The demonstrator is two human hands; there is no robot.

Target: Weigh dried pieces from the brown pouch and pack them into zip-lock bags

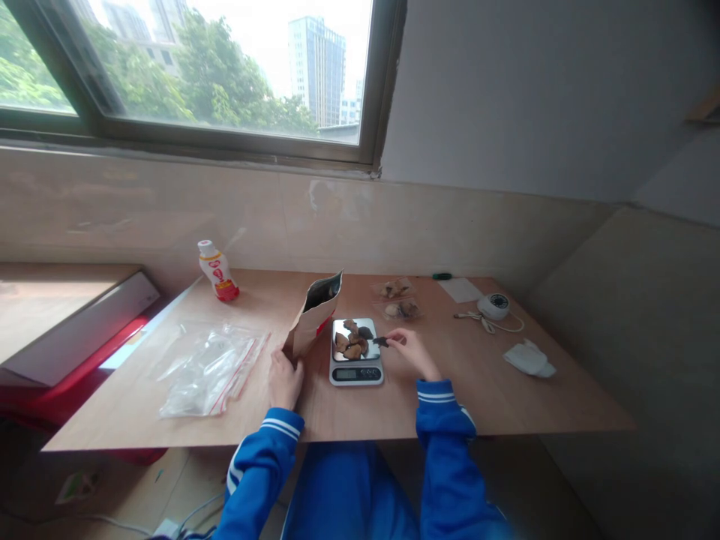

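Note:
A small kitchen scale [356, 375] stands on the table in front of me. On its shiny pan lie several dried brown pieces [349, 349] and a dark one, perhaps dried mushroom or fruit slices. Pinched in the fingers of my right hand [413, 351] is a thin dark dried piece [381, 342], held at the pan's right edge. My left hand [285, 380] grips the lower left of a brown paper pouch [307, 328]. The pouch leans to the right beside the scale, with its mouth open and a dark inside; its contents are hidden.
Clear zip bags [211, 371] lie at the left, below a drink bottle [218, 271]. Behind the scale are two small filled bags [398, 308]. Toward the right sit a white round device with a cord [493, 306], a paper sheet [466, 290], a green-handled tool [442, 277] and a crumpled tissue [529, 359].

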